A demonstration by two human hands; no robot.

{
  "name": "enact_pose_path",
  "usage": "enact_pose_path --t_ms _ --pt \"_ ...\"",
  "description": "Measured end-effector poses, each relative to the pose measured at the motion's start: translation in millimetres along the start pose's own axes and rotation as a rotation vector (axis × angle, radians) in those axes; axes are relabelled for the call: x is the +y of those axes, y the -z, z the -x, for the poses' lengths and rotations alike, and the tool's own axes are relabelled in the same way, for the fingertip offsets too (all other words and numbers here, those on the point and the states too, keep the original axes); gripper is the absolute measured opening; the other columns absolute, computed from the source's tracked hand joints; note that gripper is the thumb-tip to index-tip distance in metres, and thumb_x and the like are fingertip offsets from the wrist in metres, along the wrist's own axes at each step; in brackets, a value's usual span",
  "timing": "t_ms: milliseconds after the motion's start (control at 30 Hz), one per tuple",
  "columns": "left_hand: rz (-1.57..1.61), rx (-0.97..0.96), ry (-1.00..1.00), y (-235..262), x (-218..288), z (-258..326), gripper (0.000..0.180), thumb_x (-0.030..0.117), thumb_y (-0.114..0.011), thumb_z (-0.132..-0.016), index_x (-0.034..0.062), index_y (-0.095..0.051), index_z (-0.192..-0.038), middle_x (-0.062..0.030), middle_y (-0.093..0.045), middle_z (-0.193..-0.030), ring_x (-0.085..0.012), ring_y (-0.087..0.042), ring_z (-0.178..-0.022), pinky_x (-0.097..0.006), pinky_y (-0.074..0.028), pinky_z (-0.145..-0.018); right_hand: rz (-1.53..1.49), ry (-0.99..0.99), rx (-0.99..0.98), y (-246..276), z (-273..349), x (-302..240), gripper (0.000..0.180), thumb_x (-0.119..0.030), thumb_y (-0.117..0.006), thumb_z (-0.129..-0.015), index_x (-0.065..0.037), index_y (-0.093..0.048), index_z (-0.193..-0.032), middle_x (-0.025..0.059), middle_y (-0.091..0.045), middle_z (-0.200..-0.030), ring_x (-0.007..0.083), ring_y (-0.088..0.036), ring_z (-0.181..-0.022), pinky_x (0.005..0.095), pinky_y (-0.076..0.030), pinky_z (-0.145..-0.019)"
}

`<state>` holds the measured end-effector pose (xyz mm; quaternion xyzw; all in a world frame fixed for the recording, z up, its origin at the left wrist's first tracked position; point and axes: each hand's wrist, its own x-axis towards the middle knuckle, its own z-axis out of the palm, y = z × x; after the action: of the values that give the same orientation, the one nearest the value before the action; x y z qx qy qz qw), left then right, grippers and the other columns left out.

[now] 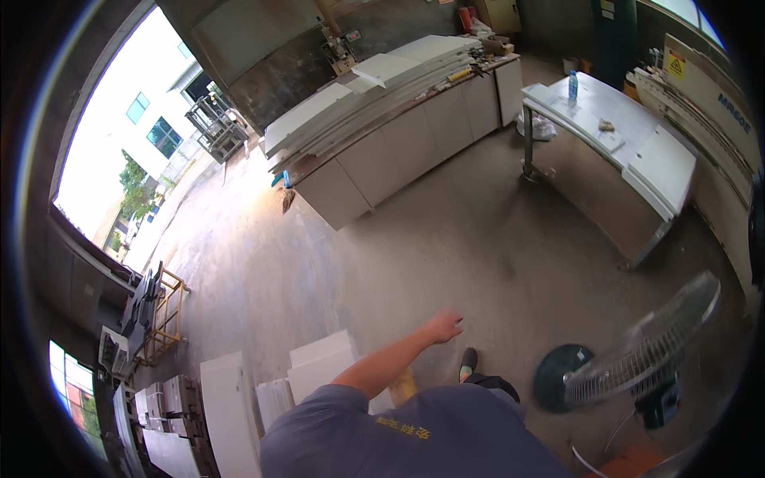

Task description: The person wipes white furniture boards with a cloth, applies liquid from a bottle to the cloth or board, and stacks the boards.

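My left hand (pixel 443 327) reaches forward over the concrete floor, away from any table. Its fingers look curled, and a small dark spot shows at their tips, too small to name. Below it, one dark shoe (pixel 470 358) of mine stands on the floor. My right hand does not show. To the right is a standing fan (pixel 645 350) with a wire cage and a round dark green base (pixel 560 374). White panels (pixel 323 356) lie at the lower left beside my left arm.
A long cabinet bench (pixel 398 151) bears stacked white boards (pixel 382 76). On the right, a metal-topped table (pixel 590 111) holds a water bottle (pixel 573 85) and white panels (pixel 661 171). A yellow-framed cart (pixel 166 311) stands left. Outside the wide doorway is a forklift (pixel 215 126).
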<state>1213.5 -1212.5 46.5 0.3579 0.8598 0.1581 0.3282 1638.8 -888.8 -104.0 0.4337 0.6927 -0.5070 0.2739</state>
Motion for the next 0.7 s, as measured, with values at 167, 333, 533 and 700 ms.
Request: enact_pose_path --t_ms 167,333,533,700 --pt "-0.026 -0.329 0.219 -8.6 -193.0 14.2 0.072 0.048 -0.058 -0.098 -0.0015 -0.05 -0.15 -0.0265 -0.048 -0.154 -0.0383 -0.044 -0.145 -0.046 -0.032 -0.122 0.04 0.157 -0.058 27.4 -115.9 -199.8 0.039 -0.04 -0.066 -0.095 -0.005 -0.062 -0.113 0.011 -0.066 -0.08 0.0256 -0.062 -0.067 0.0404 -0.049 -0.059" --pt "-0.034 -0.462 -0.351 52.5 -348.4 46.6 0.032 0.035 -0.06 -0.096 0.0111 -0.074 -0.112 -0.0173 -0.075 -0.098 -0.031 -0.072 -0.081 -0.048 -0.056 -0.071 -0.026 0.339 -0.007 81.7 -212.0 -409.9 0.035 -0.039 -0.065 -0.096 -0.007 -0.061 -0.11 0.0098 -0.064 -0.077 0.0242 -0.061 -0.064 0.0395 -0.048 -0.057" --pt "0.342 -0.271 0.122 152.7 -451.3 -110.9 0.03 0.036 -0.062 -0.094 0.0115 -0.075 -0.106 -0.0114 -0.076 -0.094 -0.0237 -0.072 -0.079 -0.046 -0.056 -0.064 -0.064 0.374 0.0 107.6 -324.7 -570.6 0.032 -0.038 -0.065 -0.097 -0.008 -0.061 -0.107 0.0083 -0.062 -0.074 0.0226 -0.059 -0.061 0.0384 -0.046 -0.054" --pt "0.151 0.153 0.311 242.0 -452.5 -378.2 0.045 0.044 -0.058 -0.096 0.0096 -0.074 -0.119 -0.0193 -0.071 -0.121 -0.0428 -0.067 -0.109 -0.054 -0.052 -0.094 -0.018 0.208 -0.04 113.6 -386.1 -609.1 0.029 -0.037 -0.064 -0.097 -0.009 -0.061 -0.105 0.0071 -0.06 -0.071 0.0212 -0.058 -0.058 0.0374 -0.045 -0.052"
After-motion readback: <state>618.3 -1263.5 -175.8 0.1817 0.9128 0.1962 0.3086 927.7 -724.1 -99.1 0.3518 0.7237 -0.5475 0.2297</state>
